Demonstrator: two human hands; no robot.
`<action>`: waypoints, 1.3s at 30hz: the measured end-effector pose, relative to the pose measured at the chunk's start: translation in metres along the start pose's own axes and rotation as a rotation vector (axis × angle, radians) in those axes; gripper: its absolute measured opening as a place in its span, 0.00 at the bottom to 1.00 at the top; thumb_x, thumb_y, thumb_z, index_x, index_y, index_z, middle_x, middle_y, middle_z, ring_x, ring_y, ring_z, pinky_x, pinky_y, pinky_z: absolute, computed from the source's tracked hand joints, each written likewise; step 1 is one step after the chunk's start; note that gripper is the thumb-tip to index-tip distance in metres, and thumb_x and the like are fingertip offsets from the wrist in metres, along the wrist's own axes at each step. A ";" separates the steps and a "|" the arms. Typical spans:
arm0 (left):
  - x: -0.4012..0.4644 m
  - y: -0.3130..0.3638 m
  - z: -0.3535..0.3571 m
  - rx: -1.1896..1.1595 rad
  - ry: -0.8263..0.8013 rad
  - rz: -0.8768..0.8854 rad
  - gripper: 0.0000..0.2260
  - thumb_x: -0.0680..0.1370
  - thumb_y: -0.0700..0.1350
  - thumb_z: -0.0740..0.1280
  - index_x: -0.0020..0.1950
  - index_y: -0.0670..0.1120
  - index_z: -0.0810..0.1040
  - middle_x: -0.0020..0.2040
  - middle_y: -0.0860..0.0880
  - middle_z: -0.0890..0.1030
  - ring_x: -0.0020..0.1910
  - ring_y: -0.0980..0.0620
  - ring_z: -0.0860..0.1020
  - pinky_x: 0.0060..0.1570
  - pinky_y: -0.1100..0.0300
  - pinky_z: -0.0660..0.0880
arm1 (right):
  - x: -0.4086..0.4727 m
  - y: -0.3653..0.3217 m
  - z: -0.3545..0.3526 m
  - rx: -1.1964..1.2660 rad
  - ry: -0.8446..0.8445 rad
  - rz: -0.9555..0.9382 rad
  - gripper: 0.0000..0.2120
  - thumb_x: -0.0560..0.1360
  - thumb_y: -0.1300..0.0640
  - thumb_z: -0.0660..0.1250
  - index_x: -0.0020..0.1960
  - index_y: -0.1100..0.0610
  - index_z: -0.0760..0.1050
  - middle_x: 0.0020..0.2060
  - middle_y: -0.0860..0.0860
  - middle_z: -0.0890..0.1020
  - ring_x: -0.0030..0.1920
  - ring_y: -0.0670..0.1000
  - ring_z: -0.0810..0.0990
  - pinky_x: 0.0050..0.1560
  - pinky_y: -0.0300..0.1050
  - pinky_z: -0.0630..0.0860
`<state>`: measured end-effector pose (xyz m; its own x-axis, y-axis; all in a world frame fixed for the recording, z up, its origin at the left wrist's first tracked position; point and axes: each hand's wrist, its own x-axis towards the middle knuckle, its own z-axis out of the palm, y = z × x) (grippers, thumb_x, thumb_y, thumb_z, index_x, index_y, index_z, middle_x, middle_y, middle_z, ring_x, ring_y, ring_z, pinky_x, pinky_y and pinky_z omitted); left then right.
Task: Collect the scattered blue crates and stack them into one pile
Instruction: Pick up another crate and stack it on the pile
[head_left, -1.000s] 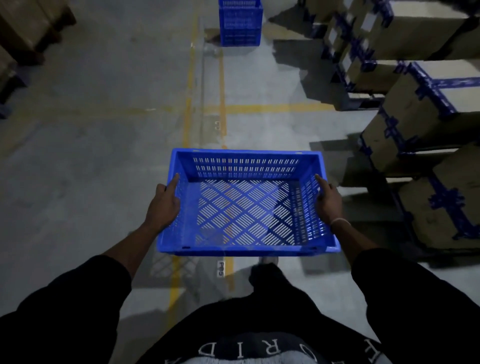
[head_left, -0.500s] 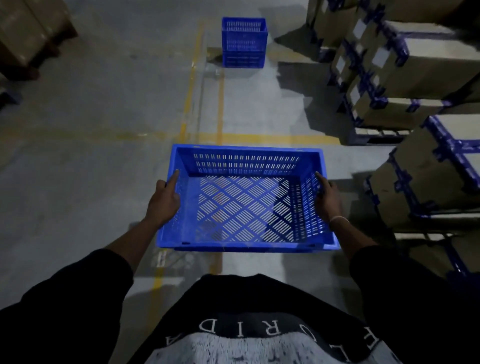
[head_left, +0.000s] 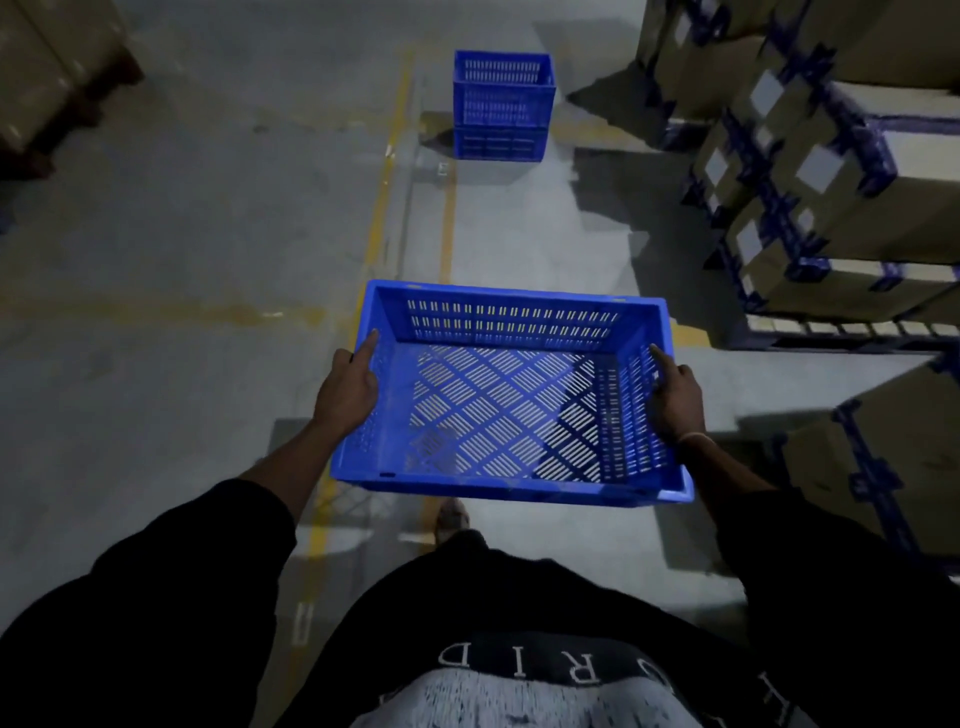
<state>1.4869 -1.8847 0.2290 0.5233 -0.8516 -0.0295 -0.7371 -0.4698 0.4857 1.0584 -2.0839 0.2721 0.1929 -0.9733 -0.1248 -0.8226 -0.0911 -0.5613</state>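
Over grey warehouse floor (head_left: 156, 260), both hands' fingers (head_left: 370, 340) clamp a blue crate (head_left: 509, 395) by its sides.

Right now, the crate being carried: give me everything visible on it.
The carried crate is a bright blue, rectangular, open-topped tub that looks like moulded plastic. Its walls have rows of vertical slots, its floor a diagonal lattice of slits, and a thick rim runs round the top. It is empty, held roughly level above the floor, in front of the person's waist. The left hand grips its left wall, the right hand its right wall, thumbs along the rim. Nothing else touches it.
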 end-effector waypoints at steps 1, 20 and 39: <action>0.023 0.001 -0.001 -0.010 0.000 -0.002 0.29 0.82 0.42 0.58 0.82 0.56 0.55 0.55 0.41 0.69 0.37 0.37 0.74 0.39 0.46 0.75 | 0.021 -0.007 0.003 -0.004 0.001 0.001 0.28 0.78 0.65 0.61 0.77 0.52 0.64 0.54 0.61 0.73 0.49 0.60 0.76 0.51 0.45 0.69; 0.442 0.052 0.022 0.001 -0.003 0.027 0.29 0.82 0.41 0.59 0.82 0.54 0.56 0.56 0.38 0.69 0.40 0.34 0.75 0.43 0.41 0.76 | 0.441 -0.093 0.039 0.049 0.002 0.035 0.29 0.77 0.67 0.59 0.75 0.48 0.65 0.58 0.59 0.73 0.53 0.61 0.77 0.56 0.56 0.76; 0.818 0.122 0.046 -0.015 0.049 0.011 0.28 0.81 0.40 0.60 0.81 0.52 0.59 0.52 0.38 0.70 0.41 0.35 0.76 0.44 0.43 0.77 | 0.834 -0.185 0.019 0.058 -0.040 -0.019 0.34 0.72 0.71 0.61 0.75 0.52 0.67 0.59 0.62 0.74 0.55 0.64 0.78 0.60 0.54 0.74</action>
<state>1.8055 -2.6493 0.2238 0.5354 -0.8444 0.0187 -0.7369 -0.4562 0.4989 1.3814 -2.8748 0.2564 0.2298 -0.9623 -0.1455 -0.7868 -0.0957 -0.6097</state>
